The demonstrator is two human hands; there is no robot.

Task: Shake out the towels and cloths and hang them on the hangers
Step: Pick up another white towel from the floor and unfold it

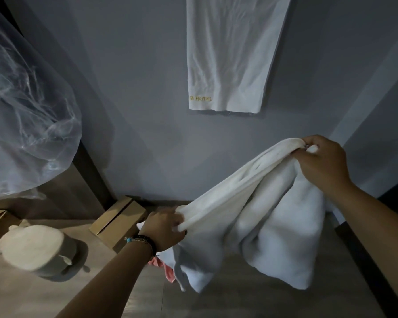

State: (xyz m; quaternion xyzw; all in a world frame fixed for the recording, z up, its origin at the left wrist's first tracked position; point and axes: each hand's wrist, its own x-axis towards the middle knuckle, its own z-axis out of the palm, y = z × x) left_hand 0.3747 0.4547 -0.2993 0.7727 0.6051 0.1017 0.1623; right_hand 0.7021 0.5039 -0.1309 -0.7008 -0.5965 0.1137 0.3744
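- White terry filled the 4 o'clock part of my view: the towel [262, 226] hung in thick folds above the wooden floor [239, 299], stretched between both hands and not yet opened flat.
- The right hand [322, 161], up at 2 o'clock, pinched one bunched end of the top edge; the left hand [163, 226], lower at 7 o'clock, had its fingers curled round the other end.
- I judged the left hold the weaker one. It gathered a thick roll of cloth, and a hard snap could have pulled that roll out of the fingers and dropped the towel.
- The lower folds looked very close to the floor, though I could not tell if they touched it. A downward shake risked dragging them across the boards.
- A pink cloth [166, 269] lay just under the left wrist, partly hidden by the towel. I thought a shake might catch it and fling it aside.
- A round pale container [32, 246] stood at 8 o'clock and a cardboard box [117, 216] just beyond the left hand; a wide swing to the left could have clipped either.
- Another towel [228, 53] already hung on the wall at 12 o'clock. A high lift could have brushed it askew.
- No hanger showed, so I could not judge the reach to one.
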